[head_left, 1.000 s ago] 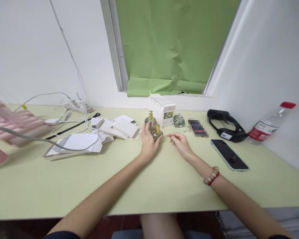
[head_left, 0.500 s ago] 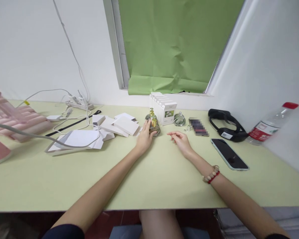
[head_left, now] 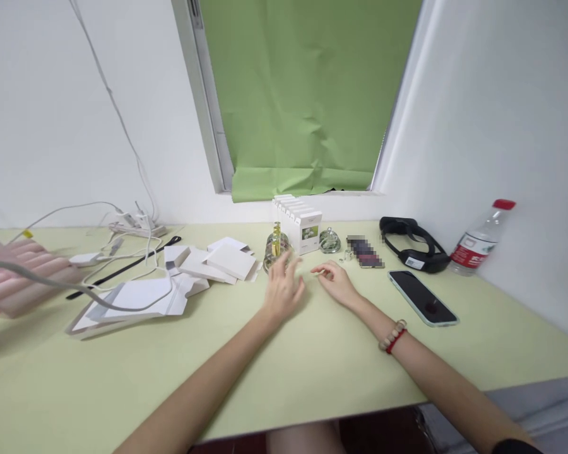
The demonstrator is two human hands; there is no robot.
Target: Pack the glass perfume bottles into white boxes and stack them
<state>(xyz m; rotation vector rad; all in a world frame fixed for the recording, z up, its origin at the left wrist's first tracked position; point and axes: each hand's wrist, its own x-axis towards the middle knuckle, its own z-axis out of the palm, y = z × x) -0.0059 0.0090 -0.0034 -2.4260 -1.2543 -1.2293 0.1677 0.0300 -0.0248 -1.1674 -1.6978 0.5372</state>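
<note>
My left hand (head_left: 283, 291) is over the table with its fingers spread, slightly blurred, and nothing shows in it. Just beyond its fingertips is a cluster of shiny pieces (head_left: 277, 241) with gold parts on top and darker rounded parts below, partly hidden by the hand. To the right, my right hand (head_left: 337, 284) rests low by the table, its fingers loosely bent and apart, with no object visible in it. Behind both hands stands a row of white boxes (head_left: 307, 234) with a picture on the front one. A silvery rounded cluster (head_left: 330, 241) sits beside them.
Open white cartons and papers (head_left: 231, 257) lie left, near tangled cables and a power strip (head_left: 137, 228). On the right are a phone (head_left: 422, 296), a blurred-out dark item (head_left: 365, 251), a black headset (head_left: 414, 246) and a water bottle (head_left: 478, 243). Small silvery bits (head_left: 345, 256) lie between.
My left hand has come off the gold-topped cluster and drawn back toward me, to its near right. The right hand stays about where it was beside the left. The camera view has shifted.
</note>
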